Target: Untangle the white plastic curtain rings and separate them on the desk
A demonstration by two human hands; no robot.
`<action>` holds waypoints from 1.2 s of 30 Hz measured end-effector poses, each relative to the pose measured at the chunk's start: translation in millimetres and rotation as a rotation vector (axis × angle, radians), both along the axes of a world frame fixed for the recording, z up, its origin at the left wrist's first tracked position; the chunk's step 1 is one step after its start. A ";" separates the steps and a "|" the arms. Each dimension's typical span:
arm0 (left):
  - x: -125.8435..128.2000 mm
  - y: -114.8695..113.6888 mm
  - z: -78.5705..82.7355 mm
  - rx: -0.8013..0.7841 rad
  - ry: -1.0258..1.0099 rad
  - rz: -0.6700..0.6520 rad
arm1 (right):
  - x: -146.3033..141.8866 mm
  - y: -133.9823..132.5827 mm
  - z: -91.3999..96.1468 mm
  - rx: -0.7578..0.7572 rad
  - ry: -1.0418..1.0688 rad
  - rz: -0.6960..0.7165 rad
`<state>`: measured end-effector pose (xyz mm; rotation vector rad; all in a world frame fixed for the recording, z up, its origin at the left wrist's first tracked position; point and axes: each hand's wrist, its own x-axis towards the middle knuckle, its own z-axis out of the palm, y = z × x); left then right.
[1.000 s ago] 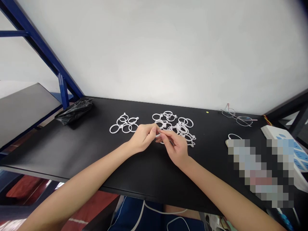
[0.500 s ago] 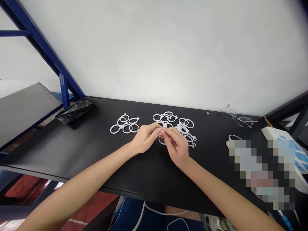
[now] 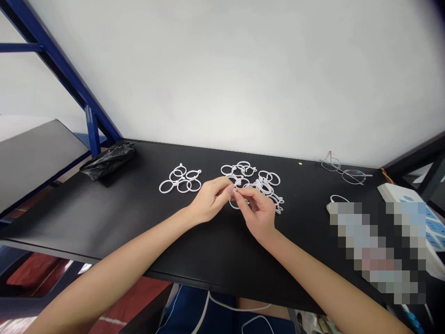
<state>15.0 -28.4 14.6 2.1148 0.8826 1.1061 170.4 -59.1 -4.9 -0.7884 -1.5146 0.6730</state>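
Between left hand (image 3: 210, 200) and right hand (image 3: 259, 215), white plastic ring (image 3: 232, 203), pinched

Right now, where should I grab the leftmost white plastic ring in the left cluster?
Pinch its free outer rim, coming from the left: that edge lies flat on the black table with nothing over it, while its right side overlaps neighbouring rings.

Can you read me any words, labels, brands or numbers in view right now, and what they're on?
Nothing can be read: the white plastic rings show no marks, the power strip has only blue patches too small and blurred to read, and a pixelated patch hides whatever lies beneath it.
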 end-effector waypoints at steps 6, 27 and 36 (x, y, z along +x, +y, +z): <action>1.0 -2.3 -0.4 -0.032 -0.010 -0.024 | 0.6 -0.8 1.9 -0.023 -0.003 0.026; -0.7 -2.7 -4.3 0.023 0.000 0.061 | -4.5 -4.3 4.6 -0.164 0.046 0.045; -0.6 -1.6 -6.1 0.040 0.033 0.014 | -6.1 -3.6 1.2 -0.138 0.071 0.039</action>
